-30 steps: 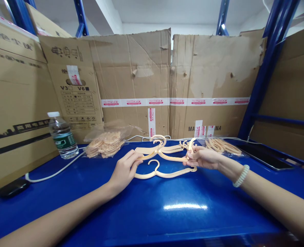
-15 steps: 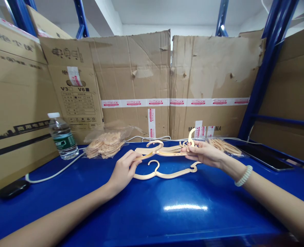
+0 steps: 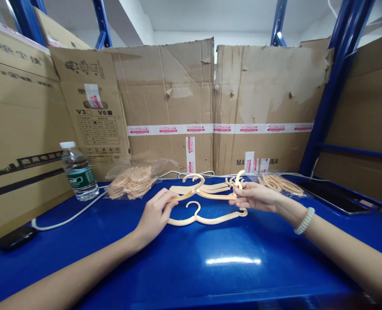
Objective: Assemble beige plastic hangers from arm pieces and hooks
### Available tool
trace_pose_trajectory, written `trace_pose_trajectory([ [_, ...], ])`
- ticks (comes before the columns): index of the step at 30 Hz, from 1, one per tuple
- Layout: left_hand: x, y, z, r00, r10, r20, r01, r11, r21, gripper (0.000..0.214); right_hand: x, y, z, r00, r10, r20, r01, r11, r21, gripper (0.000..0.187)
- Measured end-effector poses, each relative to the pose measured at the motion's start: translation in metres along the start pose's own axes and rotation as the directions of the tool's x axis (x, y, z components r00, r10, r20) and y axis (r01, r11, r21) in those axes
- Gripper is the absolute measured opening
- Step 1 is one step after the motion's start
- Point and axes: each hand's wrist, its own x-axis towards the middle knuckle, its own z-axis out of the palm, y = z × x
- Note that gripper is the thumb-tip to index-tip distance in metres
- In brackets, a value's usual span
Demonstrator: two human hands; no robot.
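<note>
Pinch the raised cream hanger [image 3: 216,196] by both tips: left hand [image 3: 155,213] closed, thumb against fingers, on the left tip; right hand [image 3: 253,196] nipping the right tip, with a small hook piece [image 3: 240,175] upright at the fingertips. Hold it level, just above the blue shelf [image 3: 229,258] and clear of the second hanger [image 3: 206,220] lying flat nearer. Probably best: light, steady grips, no twisting of the thin arms.
</note>
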Motion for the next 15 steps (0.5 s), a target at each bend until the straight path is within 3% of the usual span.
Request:
trace_pose_trajectory([
  [7, -0.002, 0.006, 0.0, 0.983, -0.149, 0.104, 0.134, 0.982, 0.135, 0.015, 0.0, 0.003, 0.013, 0.993, -0.117, -0.034, 0.113, 0.99, -0.083, 0.021],
  [15, -0.001, 0.014, -0.002, 0.962, -0.233, 0.144, 0.209, 0.964, 0.162, 0.018, -0.002, 0.005, 0.025, 0.956, -0.243, -0.167, 0.228, 0.968, -0.1, 0.02],
])
